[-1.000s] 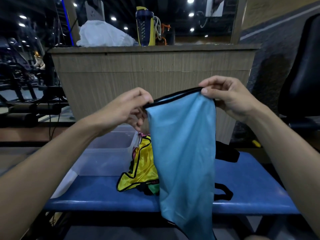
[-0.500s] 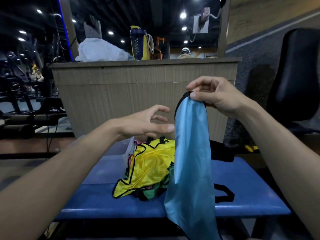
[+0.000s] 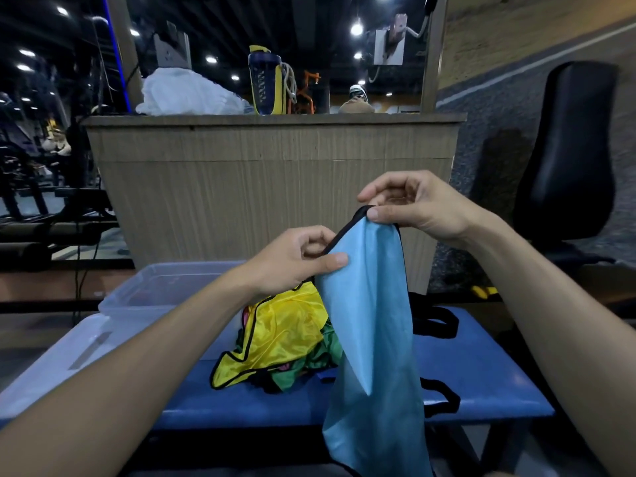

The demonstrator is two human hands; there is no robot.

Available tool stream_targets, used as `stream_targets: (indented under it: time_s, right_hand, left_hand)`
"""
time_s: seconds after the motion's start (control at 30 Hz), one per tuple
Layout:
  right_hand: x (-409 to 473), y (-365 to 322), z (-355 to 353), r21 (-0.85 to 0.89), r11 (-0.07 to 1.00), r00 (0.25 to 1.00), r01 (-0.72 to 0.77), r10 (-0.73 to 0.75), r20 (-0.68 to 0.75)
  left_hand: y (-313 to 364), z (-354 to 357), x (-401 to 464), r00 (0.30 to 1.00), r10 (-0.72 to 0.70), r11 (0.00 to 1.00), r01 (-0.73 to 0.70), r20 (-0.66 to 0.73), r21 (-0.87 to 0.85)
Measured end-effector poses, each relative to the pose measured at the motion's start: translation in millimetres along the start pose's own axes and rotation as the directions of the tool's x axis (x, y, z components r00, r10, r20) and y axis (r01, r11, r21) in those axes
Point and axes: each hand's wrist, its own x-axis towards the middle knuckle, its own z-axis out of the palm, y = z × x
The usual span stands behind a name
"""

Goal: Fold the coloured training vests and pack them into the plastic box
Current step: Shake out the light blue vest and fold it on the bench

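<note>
A light-blue vest (image 3: pixel 371 325) with black trim hangs folded lengthwise in front of me, down past the bench edge. My right hand (image 3: pixel 413 204) pinches its top corner. My left hand (image 3: pixel 296 259) pinches its black-trimmed edge a little lower and to the left. On the blue bench (image 3: pixel 481 370) lies a pile of vests, a yellow vest (image 3: pixel 275 332) on top, with green and pink cloth showing beneath. A clear plastic box (image 3: pixel 155 287) stands at the bench's left end, behind my left forearm.
The box's clear lid (image 3: pixel 69 356) lies at the bench's near left. Black straps (image 3: pixel 437 321) lie on the bench behind the blue vest. A wooden counter (image 3: pixel 275 187) stands behind the bench, and a black chair (image 3: pixel 571 160) stands to the right.
My left hand let go of the blue vest's top edge, opened, then took hold of the trimmed edge again lower down. The vest went from spread wide to a narrow fold.
</note>
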Motion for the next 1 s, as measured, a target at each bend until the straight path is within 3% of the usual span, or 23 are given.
stream_targets:
  time_s: [0.1, 0.17, 0.23, 0.3, 0.43, 0.53, 0.7, 1.0]
  right_hand:
    - [3.3, 3.7, 0.1, 0.018, 1.0, 1.0, 0.009, -0.009, -0.011]
    - [6.0, 7.0, -0.2, 0.023, 1.0, 1.0, 0.012, -0.012, -0.013]
    - [8.4, 11.0, -0.1, 0.017, 1.0, 1.0, 0.014, -0.014, -0.021]
    - [10.6, 17.2, 0.3, -0.008, 1.0, 0.999, 0.018, -0.018, -0.049]
    - [16.2, 36.1, 2.3, -0.016, 0.999, 0.984, 0.041, -0.043, -0.172]
    - [18.9, 51.7, 5.3, -0.048, 0.996, 0.969, 0.069, -0.079, -0.234]
    - [28.2, 67.5, 8.9, -0.071, 0.993, 0.96, 0.092, -0.107, -0.257]
    - [45.2, 82.4, 3.0, -0.079, 0.989, 0.961, 0.122, -0.138, -0.241]
  left_hand:
    - [-12.3, -8.2, -3.4, 0.991, -0.045, 0.99, 0.027, 0.125, 0.138]
    - [-17.5, -12.1, -4.0, 0.995, -0.004, 0.943, -0.028, 0.097, 0.331]
    - [-22.0, -15.9, -2.9, 0.994, 0.106, 0.805, -0.089, 0.004, 0.586]
    - [-25.6, -18.0, -3.3, 0.966, 0.259, 0.573, -0.131, -0.027, 0.809]
    - [-36.2, -17.5, -9.6, 0.867, 0.498, 0.256, -0.166, 0.017, 0.952]
    - [-47.0, -18.8, -12.3, 0.788, 0.611, 0.139, -0.203, 0.078, 0.969]
    - [-58.3, -21.6, -9.1, 0.745, 0.665, 0.132, -0.194, 0.059, 0.972]
    - [-79.2, -31.7, 14.0, 0.829, 0.557, 0.262, -0.108, -0.058, 0.959]
